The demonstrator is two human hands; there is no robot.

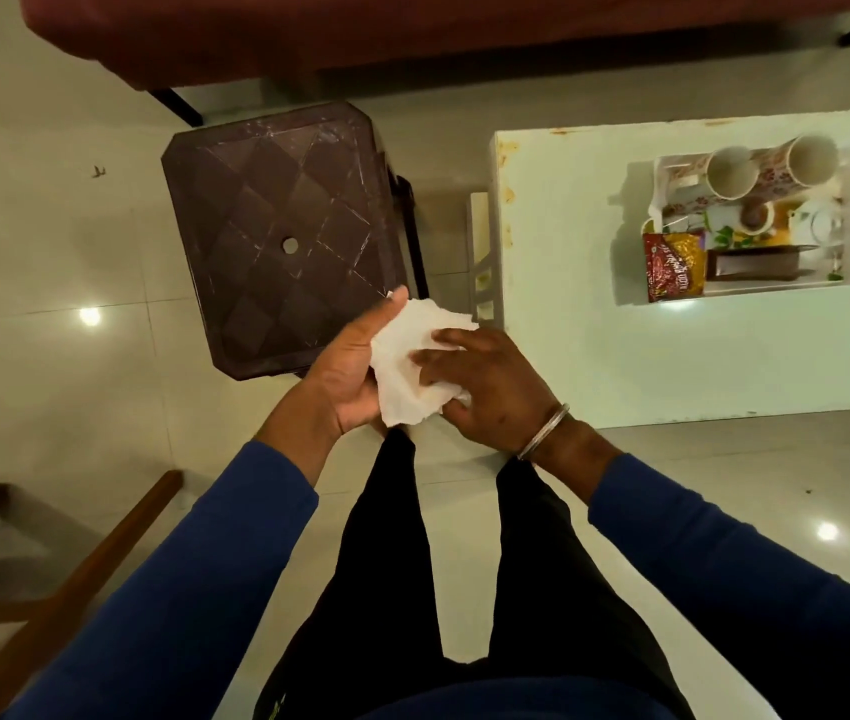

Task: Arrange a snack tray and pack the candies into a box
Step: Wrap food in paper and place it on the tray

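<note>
Both hands hold a white tissue [415, 361] in front of the body, above the floor and near the corner of a brown stool [277, 236]. The left hand [347, 368] cups it from beneath, thumb stretched along its upper edge; the right hand [490, 387] lies over it, fingers [443, 350] pressing down, so each grip is closed on the tissue. It looks thin, soft and very light, easily torn, so it wants a loose pinch at an edge or corner, or a flat palm under it, not a squeeze. The tray [745, 226] sits well apart to the right on the pale tabletop [620, 356], untouched by either hand. It carries 2 cups [771, 168] lying on their sides, a red snack packet [669, 265] at its near-left corner, a brown box [753, 262] beside that, and a small bowl [758, 218]. The cups look hard and breakable, best taken around the body; the packet is light and crinkly, best held by its edge. No candies can be made out.
</note>
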